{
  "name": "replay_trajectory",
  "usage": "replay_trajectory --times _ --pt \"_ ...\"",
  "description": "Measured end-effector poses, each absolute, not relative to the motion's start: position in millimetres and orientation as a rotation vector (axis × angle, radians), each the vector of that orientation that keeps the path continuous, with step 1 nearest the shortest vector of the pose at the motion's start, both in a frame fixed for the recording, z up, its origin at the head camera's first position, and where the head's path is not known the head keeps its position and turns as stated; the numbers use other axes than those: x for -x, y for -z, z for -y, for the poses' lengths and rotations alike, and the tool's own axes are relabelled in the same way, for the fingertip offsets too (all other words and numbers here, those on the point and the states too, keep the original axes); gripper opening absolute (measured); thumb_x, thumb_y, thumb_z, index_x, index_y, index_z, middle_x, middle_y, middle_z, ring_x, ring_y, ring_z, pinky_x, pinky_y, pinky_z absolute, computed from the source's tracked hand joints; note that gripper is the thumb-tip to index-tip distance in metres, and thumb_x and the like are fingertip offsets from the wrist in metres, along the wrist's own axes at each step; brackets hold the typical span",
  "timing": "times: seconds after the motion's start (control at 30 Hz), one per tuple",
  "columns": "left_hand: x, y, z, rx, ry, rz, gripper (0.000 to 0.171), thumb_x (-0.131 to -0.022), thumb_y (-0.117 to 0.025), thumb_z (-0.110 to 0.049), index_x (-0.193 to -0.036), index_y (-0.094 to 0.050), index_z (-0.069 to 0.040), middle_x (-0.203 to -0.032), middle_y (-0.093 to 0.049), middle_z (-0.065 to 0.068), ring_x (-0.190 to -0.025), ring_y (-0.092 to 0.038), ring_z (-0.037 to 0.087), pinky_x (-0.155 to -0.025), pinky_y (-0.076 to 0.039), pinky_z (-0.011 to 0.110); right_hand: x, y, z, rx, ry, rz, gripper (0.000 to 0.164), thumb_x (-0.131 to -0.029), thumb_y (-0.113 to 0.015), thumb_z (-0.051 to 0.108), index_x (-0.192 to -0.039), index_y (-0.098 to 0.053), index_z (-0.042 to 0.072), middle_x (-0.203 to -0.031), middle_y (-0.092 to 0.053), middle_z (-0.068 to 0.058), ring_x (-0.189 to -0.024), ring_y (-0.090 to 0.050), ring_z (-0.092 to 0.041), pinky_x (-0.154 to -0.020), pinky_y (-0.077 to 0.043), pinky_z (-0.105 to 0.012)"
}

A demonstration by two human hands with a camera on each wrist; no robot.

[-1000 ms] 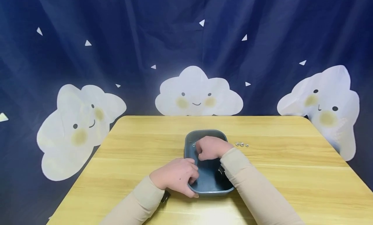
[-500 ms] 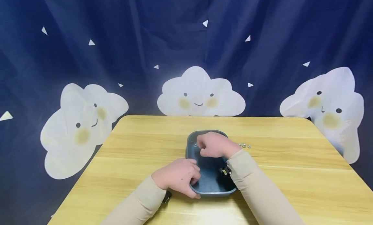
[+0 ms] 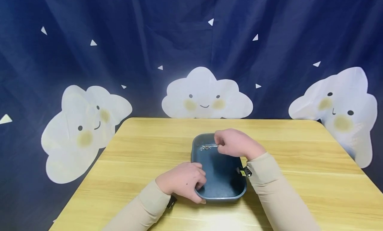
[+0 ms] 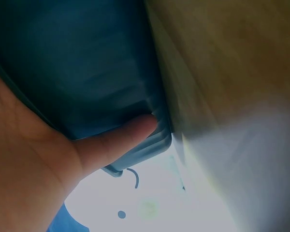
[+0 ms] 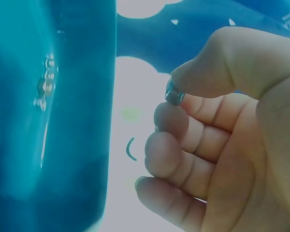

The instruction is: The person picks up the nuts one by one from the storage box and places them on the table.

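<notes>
A dark blue-grey rectangular bin (image 3: 219, 177) with rounded corners stands on the table. My left hand (image 3: 182, 181) grips its near left rim, fingers over the edge; the thumb (image 4: 121, 142) lies along the outer wall in the left wrist view. Over the bin's far right rim is my right hand (image 3: 237, 144), pinching a small shiny bead-like piece (image 5: 174, 93) between thumb and index finger. Several similar shiny pieces (image 3: 205, 147) sit in a row inside, near the far wall; the right wrist view shows the row (image 5: 47, 87) too. Their exact kind is unclear.
The wood-grain tabletop (image 3: 155, 137) extends around the bin. Behind it hangs a dark blue curtain (image 3: 143, 41) printed with white smiling clouds. Black wrist cameras sit under both sleeves; the right one (image 3: 246, 171) overlaps the bin's right rim.
My right hand has risen from the bin's far end and moved right to its rim, uncovering the row inside. The three pieces on the table are now hidden behind it. My left hand keeps its grip.
</notes>
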State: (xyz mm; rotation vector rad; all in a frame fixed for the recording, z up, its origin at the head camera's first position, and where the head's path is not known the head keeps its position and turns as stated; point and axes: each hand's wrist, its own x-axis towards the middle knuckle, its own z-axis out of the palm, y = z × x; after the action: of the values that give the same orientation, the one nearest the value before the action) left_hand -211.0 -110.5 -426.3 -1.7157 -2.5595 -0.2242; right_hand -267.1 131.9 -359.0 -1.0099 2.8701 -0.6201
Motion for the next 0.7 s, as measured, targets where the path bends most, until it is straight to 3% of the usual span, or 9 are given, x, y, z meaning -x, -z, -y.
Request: replay_trajectory --times 0.33,0.7 --pt "211.2 427.9 110.5 1.713 0.225 2.539 0.051 -0.068 -0.08 -0.062 -0.055 -0.044 -0.028 -0.063 -0.038 -0.021 -0.069 -0.037 0.003 -0.057 -0.029 0.014 265.6 364.4 -148.9 1.006 0.657 -2.884 0.013 -0.08 -0.063 0.008 -0.081 -0.053 0.016 -0.068 -0.047 0.008 -0.065 -0.048 -0.014 -0.063 -0.039 -0.033" --pt "211.5 428.1 110.3 1.718 0.223 2.545 0.051 -0.069 -0.08 -0.061 -0.056 -0.043 -0.028 -0.064 -0.036 -0.022 -0.069 -0.036 0.002 -0.058 -0.028 0.013 266.7 367.7 -173.3 0.901 0.694 -2.919 0.008 -0.084 -0.063 0.01 -0.086 -0.059 0.016 -0.067 -0.052 0.007 -0.063 -0.05 -0.013 -0.063 -0.043 -0.034"
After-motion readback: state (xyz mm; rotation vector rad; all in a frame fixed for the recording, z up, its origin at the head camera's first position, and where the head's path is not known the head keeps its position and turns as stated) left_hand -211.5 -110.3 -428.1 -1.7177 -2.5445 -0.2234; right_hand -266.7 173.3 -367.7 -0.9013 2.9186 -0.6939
